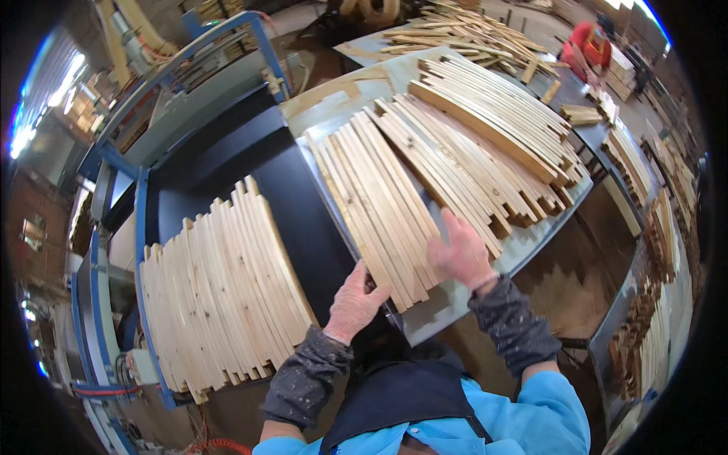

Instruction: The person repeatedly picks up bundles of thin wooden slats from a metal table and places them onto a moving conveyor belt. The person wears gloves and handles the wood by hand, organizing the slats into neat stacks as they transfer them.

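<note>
A row of pale wooden strips (379, 208) lies side by side on the grey sheet-topped table (428, 322), its near end toward me. My left hand (356, 303), in a light glove, is closed at the near left corner of this row, thumb toward the strip ends. On the opposite side, my right hand (462, 249), also gloved, presses against the row's right edge, its fingers pointing away from me. The row lies between both hands. Some fingertips are hidden. Another stack of strips (455, 163) is right behind the right hand.
On the left, a blue-framed machine with a black bed (303, 220) carries a wide row of strips (220, 296). A further stack (493, 114) and a loose heap (470, 34) are farther back. A person in red (588, 49) works at the far right, near side tables of wood.
</note>
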A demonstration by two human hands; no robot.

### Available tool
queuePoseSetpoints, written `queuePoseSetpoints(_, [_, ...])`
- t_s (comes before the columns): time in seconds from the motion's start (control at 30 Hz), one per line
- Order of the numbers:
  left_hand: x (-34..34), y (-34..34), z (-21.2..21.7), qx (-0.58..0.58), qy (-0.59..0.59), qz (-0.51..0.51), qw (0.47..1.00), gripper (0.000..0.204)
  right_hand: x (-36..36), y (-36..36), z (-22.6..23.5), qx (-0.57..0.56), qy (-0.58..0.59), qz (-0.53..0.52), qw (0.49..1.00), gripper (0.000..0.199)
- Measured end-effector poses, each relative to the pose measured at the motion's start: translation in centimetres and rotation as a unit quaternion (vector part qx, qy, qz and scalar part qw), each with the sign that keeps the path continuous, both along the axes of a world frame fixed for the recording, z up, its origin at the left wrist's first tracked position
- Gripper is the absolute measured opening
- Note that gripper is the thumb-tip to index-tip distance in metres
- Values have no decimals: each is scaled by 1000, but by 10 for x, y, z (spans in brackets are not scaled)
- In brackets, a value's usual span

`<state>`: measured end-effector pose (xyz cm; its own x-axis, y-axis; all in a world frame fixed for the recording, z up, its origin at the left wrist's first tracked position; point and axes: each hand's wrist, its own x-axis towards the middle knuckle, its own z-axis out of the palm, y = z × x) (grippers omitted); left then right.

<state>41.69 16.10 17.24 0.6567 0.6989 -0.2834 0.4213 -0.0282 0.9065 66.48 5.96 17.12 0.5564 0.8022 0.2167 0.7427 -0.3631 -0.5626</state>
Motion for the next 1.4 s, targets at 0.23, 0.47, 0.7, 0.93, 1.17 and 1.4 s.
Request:
queuePoseSetpoints(0.23, [-9, -20, -6, 90, 115, 30, 989, 87, 12, 126, -17, -187, 47, -47, 980, 63])
queuePoseSetpoints(0.47, [-88, -6, 61, 41, 341, -137, 929, 64, -64, 113, -20, -143, 130, 64, 979, 68])
queuePoseSetpoints(0.7, [-110, 11, 60, 246, 218, 9, 944, 72, -102, 129, 3, -166, 235, 128, 949, 67])
queuePoseSetpoints(0.93, [-59, 19, -10, 421, 249, -60, 870, 82, -91, 147, -21, -144, 140, 97, 975, 61])
queuePoseSetpoints(1.17, [-58, 16, -37, 431, 295, -71, 850, 82, -24, 109, 1, -180, -22, 51, 982, 43])
queuePoseSetpoints(1.4, [-57, 15, -34, 449, 274, -74, 847, 81, 49, 82, -19, -172, -194, 2, 966, 38])
